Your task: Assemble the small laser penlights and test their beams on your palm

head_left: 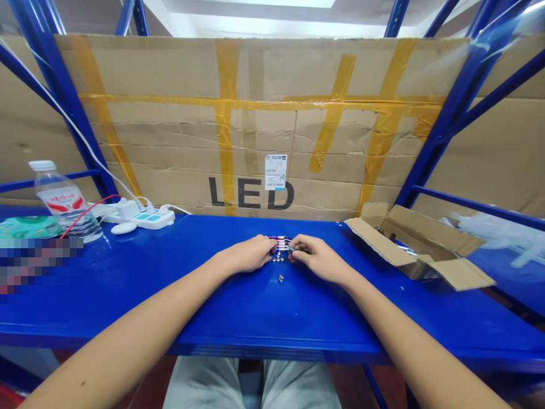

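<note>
Left grip (pixel 247 254), right grip (pixel 319 259), small cylinders (pixel 279 244), carton (pixel 419 250)

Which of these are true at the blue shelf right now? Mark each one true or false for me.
1. The left hand and right hand both touch a cluster of small metal-capped cylinders. True.
2. The open cardboard box stands left of the hands. False: it stands to their right.
3. A small metal piece lies apart from the hands on the blue shelf. True.
4. The right hand holds the power strip. False: the power strip lies on the shelf, off to the left of the hands.
</note>
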The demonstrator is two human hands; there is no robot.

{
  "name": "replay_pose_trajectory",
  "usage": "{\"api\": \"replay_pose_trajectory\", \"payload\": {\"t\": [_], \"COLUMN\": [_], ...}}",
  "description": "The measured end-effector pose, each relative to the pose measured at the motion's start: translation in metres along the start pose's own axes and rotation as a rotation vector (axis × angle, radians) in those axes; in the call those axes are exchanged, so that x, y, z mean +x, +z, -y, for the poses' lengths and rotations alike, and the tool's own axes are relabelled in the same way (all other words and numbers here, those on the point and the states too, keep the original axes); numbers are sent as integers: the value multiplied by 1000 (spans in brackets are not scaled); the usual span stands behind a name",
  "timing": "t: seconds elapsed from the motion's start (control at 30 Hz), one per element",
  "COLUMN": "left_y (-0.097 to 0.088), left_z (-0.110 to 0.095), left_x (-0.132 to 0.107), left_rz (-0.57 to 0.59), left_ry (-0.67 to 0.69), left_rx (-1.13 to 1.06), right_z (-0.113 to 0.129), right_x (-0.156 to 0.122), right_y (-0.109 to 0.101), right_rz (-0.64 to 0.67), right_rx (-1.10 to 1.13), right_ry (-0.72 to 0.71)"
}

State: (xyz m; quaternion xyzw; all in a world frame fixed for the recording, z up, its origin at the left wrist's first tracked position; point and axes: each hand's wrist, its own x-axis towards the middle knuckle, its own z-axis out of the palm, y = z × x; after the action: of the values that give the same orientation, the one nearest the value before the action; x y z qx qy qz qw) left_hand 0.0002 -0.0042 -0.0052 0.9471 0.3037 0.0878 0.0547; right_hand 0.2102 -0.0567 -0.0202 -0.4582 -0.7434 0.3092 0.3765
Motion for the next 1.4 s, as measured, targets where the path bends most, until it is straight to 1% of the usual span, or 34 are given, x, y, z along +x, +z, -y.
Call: {"api": "replay_pose_trajectory", "payload": {"t": [0.13,0.23,0.37,0.47,0.5,0.53,0.57,0.7,0.73,0.8,0.97,1.17,1.23,1.3,1.33,1.4], "left_y": [-2,-7,-14,-18,-18,-19,-19,-13,-11,-6,-2,-2,-4,-6,-8,-11], "left_z": [-3,-6,-8,-9,-10,-10,-11,-17,-18,-21,-21,-23,-25,-25,-24,-23], "left_x": [0,-1,-4,-6,-6,-6,-6,-2,-1,1,0,-1,-1,-2,-2,-3], "left_rz": [47,89,163,195,185,150,85,-304,-363,-416,-476,-457,-463,-442,-411,-309], "left_ry": [6,-29,-100,-112,-104,-93,-78,12,48,113,193,273,240,159,115,65], "left_rx": [18,12,-65,-74,-60,-45,-37,-130,-155,-171,-159,-169,-171,-151,-119,-20], "right_z": [7,9,8,8,8,8,8,10,10,11,12,12,11,9,8,6], "right_x": [-2,-2,-2,-2,-2,-2,-3,-3,-3,-2,-2,-1,-1,-2,-2,-3], "right_y": [-2,-1,0,0,1,1,1,2,3,4,4,0,-2,-3,-3,-3], "right_rz": [6,10,11,29,32,34,37,66,73,82,64,19,-7,-17,-11,17], "right_rx": [60,78,122,137,140,144,147,162,180,233,303,243,181,97,56,-4], "right_ry": [-22,-39,-7,19,26,34,40,56,58,58,52,19,-25,-80,-103,-129]}}
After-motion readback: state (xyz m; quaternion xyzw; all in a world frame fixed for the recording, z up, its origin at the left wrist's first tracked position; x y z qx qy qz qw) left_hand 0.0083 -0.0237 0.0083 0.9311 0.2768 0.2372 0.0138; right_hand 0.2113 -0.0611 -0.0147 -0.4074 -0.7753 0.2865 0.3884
